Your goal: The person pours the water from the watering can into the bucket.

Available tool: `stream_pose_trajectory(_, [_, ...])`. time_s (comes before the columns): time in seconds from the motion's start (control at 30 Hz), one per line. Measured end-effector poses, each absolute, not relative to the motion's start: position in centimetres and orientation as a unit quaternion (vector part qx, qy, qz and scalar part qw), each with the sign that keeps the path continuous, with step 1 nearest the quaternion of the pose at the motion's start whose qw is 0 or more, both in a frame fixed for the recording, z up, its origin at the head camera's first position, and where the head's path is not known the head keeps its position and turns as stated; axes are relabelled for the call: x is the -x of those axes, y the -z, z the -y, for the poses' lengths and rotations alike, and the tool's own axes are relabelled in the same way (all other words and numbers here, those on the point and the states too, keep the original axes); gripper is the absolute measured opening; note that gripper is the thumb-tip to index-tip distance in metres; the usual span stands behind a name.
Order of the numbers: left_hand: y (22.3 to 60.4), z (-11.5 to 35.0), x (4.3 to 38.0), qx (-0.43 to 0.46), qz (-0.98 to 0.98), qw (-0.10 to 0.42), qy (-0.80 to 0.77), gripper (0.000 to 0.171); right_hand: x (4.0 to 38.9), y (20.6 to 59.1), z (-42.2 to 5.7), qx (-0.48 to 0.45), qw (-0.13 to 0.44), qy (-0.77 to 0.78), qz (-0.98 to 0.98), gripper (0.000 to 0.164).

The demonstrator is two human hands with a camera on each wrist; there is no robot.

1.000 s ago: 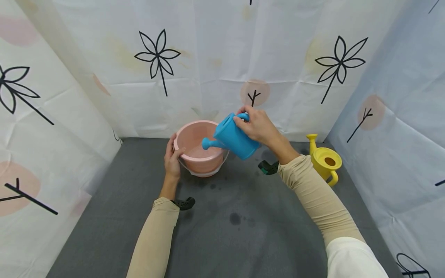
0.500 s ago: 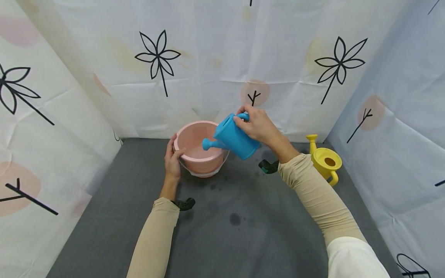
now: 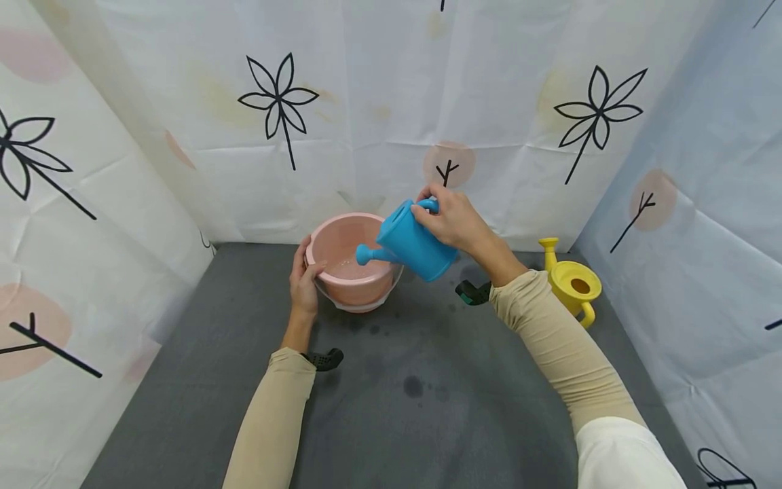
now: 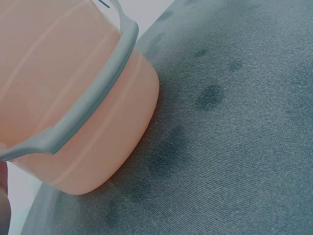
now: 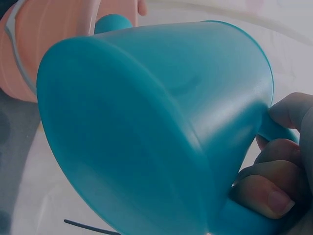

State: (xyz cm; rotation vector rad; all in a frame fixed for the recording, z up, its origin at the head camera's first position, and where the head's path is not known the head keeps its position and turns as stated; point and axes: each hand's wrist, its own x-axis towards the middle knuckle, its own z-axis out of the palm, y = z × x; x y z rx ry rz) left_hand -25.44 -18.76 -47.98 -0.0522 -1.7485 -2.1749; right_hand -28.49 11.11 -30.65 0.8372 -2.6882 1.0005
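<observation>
A blue watering can [image 3: 418, 243] hangs tilted above the table, its spout pointing left and down into a pink bucket [image 3: 351, 288]. My right hand [image 3: 452, 216] grips the can by its handle; in the right wrist view, fingers [image 5: 274, 178] curl round the blue handle. On the bucket's left side, my left hand [image 3: 302, 278] holds the rim, thumb over the near edge. The bucket stands upright on the dark grey table, its pale handle [image 4: 93, 98] hanging down the outside. Small bright specks show on the bucket's inner floor under the spout.
A yellow watering can [image 3: 573, 284] stands at the right rear of the table [image 3: 391, 421]. Dark wet spots [image 3: 413, 386] mark the cloth in front of the bucket. Patterned white sheets [image 3: 366, 102] rise at the back and both sides.
The hands, the bucket and the blue can keep nearly the same places. Bright specks on the bucket's floor look more distinct now.
</observation>
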Motion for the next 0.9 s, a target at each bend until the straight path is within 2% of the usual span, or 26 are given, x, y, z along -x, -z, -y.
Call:
stream_pose_trajectory(0.27, [46.5,18.4,24.5,0.018,0.617,0.169,0.768,0.067,28.7,30.5,-11.0,-0.275,0.074,-0.325,0.902,0.029])
stream_pose_trajectory(0.9, [46.7,18.4,24.6,0.019,0.613,0.174,0.77,0.067,28.7,30.1,-10.7,-0.269,0.062,-0.315,0.908,0.028])
